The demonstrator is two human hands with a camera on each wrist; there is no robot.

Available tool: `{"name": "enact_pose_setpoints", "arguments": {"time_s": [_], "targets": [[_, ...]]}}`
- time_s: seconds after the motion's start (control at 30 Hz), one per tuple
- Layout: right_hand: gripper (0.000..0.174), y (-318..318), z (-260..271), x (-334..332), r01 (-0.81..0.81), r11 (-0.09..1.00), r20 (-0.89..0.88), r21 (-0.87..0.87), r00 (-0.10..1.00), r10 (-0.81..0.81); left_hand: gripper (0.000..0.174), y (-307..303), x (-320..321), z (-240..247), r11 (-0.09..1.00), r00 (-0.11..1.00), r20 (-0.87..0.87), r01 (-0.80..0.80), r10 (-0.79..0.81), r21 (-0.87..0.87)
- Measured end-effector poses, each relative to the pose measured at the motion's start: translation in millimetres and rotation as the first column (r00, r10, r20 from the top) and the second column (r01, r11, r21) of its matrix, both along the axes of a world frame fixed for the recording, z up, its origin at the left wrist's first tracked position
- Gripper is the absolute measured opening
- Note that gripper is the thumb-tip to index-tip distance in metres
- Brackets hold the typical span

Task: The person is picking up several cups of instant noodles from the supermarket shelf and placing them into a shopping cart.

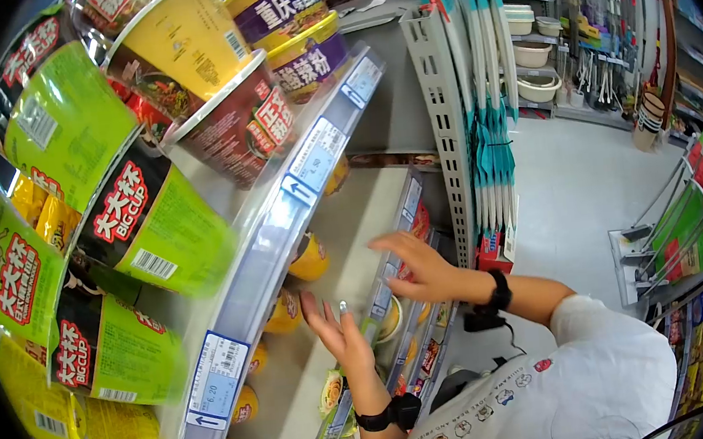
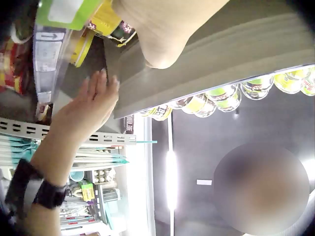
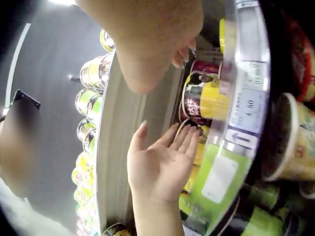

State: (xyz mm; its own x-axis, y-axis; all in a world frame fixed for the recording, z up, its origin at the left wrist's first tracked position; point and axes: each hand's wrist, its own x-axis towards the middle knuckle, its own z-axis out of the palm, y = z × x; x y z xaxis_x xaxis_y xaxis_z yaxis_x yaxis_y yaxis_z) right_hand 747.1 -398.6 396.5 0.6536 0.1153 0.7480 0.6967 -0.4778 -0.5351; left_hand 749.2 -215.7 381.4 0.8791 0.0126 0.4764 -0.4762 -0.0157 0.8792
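In the left wrist view, the left hand is cut by the top edge; below it, a blurred round shape is perhaps a head. In the head view, the price rail partly hides a yellow cup beside this hand.

black-and-green Big Cup noodle tubs, yellow noodle cups, yellow-rimmed purple tubs, white cartoon-print T-shirt, black wristbands
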Motion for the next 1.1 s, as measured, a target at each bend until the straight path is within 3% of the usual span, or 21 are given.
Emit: {"name": "enact_pose_setpoints", "arguments": {"time_s": [0.1,0.13,0.2,0.33,0.5,0.53,0.6,0.7,0.8,0.93,0.97,1.03,1.1], "targets": [[0.051,26,2,64,0.004,0.998,0.063,0.067,0.998,-0.008,0.059,8,17,-6,0.997,1.000,-0.007,0.005,-0.005,-0.078],[0.051,34,3,82,-0.094,0.967,-0.085,0.236,0.989,0.117,0.059,6,21,-4,0.992,1.000,-0.018,0.013,-0.016,-0.123],[0.051,46,7,115,-0.185,0.792,-0.286,0.581,0.865,0.412,0.060,3,28,-2,0.990,0.999,-0.029,0.011,-0.015,-0.142],[0.053,51,19,143,-0.186,0.718,-0.288,0.671,0.827,0.483,0.064,-5,34,4,0.995,0.998,-0.053,-0.023,0.018,-0.095],[0.053,59,30,173,-0.087,0.504,-0.367,0.859,0.582,0.726,0.066,-6,41,8,0.993,0.995,-0.074,-0.071,0.064,-0.091],[0.053,60,21,188,-0.095,0.573,-0.444,0.814,0.536,0.718,0.067,-8,44,7,0.991,0.994,-0.047,-0.105,0.101,-0.079],[0.054,59,9,200,-0.200,0.557,-0.401,0.806,0.508,0.762,0.067,-12,52,4,0.981,0.983,0.006,-0.184,0.185,-0.058],[0.047,45,21,190,-0.224,0.584,-0.456,0.780,0.436,0.776,0.067,-19,57,6,0.963,0.970,-0.135,-0.222,0.202,-0.152],[0.051,20,18,163,-0.289,0.553,-0.415,0.781,0.422,0.806,0.068,-35,63,0,0.940,0.973,-0.097,-0.228,0.210,-0.254],[0.066,-22,9,125,-0.438,0.457,-0.306,0.774,0.373,0.876,0.075,-79,50,-4,0.930,0.933,0.033,-0.355,0.359,-0.096],[0.062,-30,9,111,-0.398,0.459,-0.278,0.795,0.433,0.857,0.077,-88,44,-8,0.930,0.929,0.064,-0.361,0.366,-0.069],[0.058,-49,13,96,-0.445,0.443,-0.225,0.779,0.461,0.858,0.080,-108,29,1,0.921,0.915,0.119,-0.389,0.386,-0.001],[0.055,-59,17,89,-0.507,0.420,-0.170,0.753,0.467,0.868,0.087,-126,18,8,0.892,0.881,0.143,-0.450,0.452,-0.045]]}}
